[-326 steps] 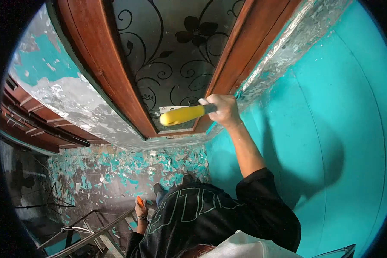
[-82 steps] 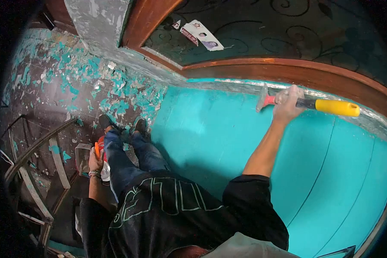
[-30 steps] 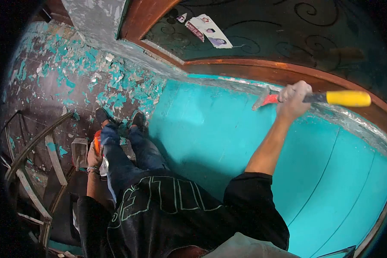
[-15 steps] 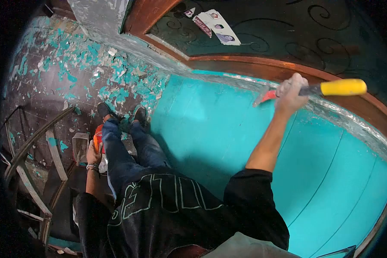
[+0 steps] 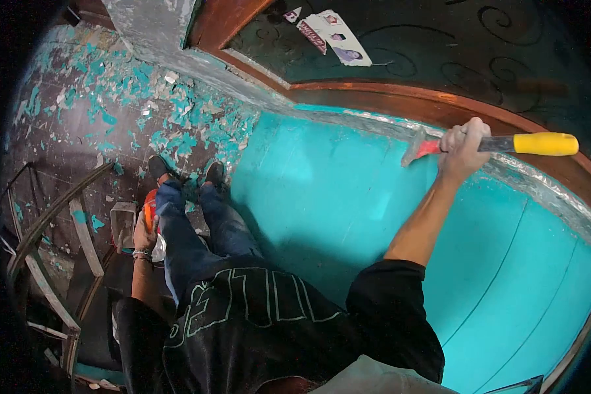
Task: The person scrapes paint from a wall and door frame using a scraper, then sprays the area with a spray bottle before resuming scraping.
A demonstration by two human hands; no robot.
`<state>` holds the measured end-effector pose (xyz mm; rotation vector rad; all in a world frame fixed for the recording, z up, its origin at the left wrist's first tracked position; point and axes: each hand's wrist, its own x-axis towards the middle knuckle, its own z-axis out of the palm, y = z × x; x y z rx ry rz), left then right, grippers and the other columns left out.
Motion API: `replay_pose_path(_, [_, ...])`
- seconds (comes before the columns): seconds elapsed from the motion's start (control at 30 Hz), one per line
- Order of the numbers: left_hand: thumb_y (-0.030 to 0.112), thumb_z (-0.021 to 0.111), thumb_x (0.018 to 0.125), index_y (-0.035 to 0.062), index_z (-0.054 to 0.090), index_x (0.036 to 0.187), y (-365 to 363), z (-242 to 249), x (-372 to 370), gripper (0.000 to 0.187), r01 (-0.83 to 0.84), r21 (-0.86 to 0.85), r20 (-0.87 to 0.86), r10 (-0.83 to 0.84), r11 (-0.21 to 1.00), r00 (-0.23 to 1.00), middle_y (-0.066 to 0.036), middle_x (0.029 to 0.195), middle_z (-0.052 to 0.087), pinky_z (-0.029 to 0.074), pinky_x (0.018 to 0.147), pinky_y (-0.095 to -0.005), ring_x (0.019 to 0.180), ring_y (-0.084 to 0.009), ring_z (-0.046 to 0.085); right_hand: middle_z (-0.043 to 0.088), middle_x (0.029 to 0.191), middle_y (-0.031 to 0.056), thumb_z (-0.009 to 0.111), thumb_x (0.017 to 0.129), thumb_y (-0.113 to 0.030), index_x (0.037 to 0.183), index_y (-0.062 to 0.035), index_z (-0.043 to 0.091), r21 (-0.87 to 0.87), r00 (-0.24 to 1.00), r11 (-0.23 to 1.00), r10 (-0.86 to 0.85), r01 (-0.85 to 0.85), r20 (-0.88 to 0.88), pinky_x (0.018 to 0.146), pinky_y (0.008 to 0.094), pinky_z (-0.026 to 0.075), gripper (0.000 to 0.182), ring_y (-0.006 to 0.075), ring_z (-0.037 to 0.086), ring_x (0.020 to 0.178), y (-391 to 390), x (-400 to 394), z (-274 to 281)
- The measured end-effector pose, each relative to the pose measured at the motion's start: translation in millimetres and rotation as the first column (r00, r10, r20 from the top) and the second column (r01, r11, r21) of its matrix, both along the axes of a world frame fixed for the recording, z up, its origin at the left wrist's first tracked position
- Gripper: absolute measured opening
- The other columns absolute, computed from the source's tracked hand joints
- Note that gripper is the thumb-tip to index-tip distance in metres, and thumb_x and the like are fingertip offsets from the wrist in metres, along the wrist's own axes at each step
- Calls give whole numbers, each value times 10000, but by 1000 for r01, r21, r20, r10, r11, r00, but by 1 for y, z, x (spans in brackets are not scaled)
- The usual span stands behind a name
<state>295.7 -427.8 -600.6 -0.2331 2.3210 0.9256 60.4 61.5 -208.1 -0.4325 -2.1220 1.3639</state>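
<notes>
My right hand (image 5: 465,146) is closed around a long-handled scraper (image 5: 546,144) with a yellow grip, dark shaft, red neck and dusty grey head. It holds the tool close to the head, over the upper edge of a turquoise panelled surface (image 5: 322,190). The yellow end points right. Down by my left thigh, my left hand (image 5: 144,233) is closed on an orange-red object (image 5: 151,209) whose kind is partly hidden by the fingers and leg. Clear plastic (image 5: 158,249) shows beside that hand.
Turquoise paint flakes (image 5: 131,85) litter the dark floor at left. A rough grey ledge (image 5: 374,121) borders a wooden frame (image 5: 400,97) with dark glass and a torn poster (image 5: 341,43). At left stand a curved railing (image 5: 59,213) and a grey container (image 5: 123,220).
My right hand and the scraper have moved right and slightly down in view, and the scraper has tilted so its yellow end sits lower. My left hand looks almost unchanged.
</notes>
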Motion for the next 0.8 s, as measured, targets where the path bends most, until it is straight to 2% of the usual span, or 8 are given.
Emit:
replay_pose_path(0.07, [398,504,860,8,440,1186,2,10,-3,512,-8,1,6,8,1000,1000,-236,1057,549,435,793,-411,972,-393,531,334,468,-26,505,839,-89,663,-102,399,-11,993,993,116,-116,-7,294,236,243,206,64,298,330,2,2,4])
replay_pose_path(0.27, [345,530,848,23,460,1078,0,9,-2,402,-45,35,-12,46,998,999,-235,959,548,433,730,-429,900,-415,519,292,464,-39,508,857,-134,630,-104,371,-54,997,996,73,-72,30,306,231,210,267,64,262,332,2,-1,-40])
replay_pose_path(0.33, [339,533,848,26,460,1076,1,17,-6,395,-37,34,-48,39,999,998,-236,956,549,429,727,-426,899,-410,521,306,467,-37,514,849,-120,629,-102,376,57,995,994,96,-97,13,307,232,212,260,65,270,332,-2,2,-24])
replay_pose_path(0.5, [395,502,856,-20,434,1147,-5,-11,12,512,11,-106,-2,-11,994,1000,-246,1038,546,436,786,-415,966,-396,519,358,483,-29,536,838,-115,647,-92,408,107,992,986,120,-124,38,321,211,254,231,51,315,356,7,-7,-60])
replay_pose_path(0.6, [402,496,858,-29,426,1167,-2,10,-3,535,9,-93,94,0,996,996,-249,1082,532,435,814,-409,1004,-392,507,367,491,-23,537,839,-118,653,-87,408,93,990,988,120,-127,81,321,217,261,229,59,329,362,6,0,-67])
replay_pose_path(0.67, [395,498,857,-13,440,1146,1,21,-6,503,-19,-31,60,21,999,998,-244,1070,532,432,806,-412,995,-395,505,370,496,-20,531,839,-109,656,-83,405,134,990,983,120,-129,71,319,222,264,224,60,337,369,6,3,-66])
replay_pose_path(0.7, [376,504,857,9,453,1106,-5,-6,14,447,-20,-102,-94,11,995,996,-237,1019,538,427,780,-417,960,-399,509,396,512,-17,539,835,-92,656,-74,416,86,988,985,145,-149,47,342,215,281,218,52,359,392,5,6,-66])
replay_pose_path(0.8, [367,511,856,22,455,1090,-3,12,0,421,-36,-58,36,38,998,999,-232,987,541,423,770,-418,943,-401,511,420,525,-20,548,827,-77,647,-64,427,40,994,994,100,-103,52,367,205,297,217,43,375,416,-12,7,-71])
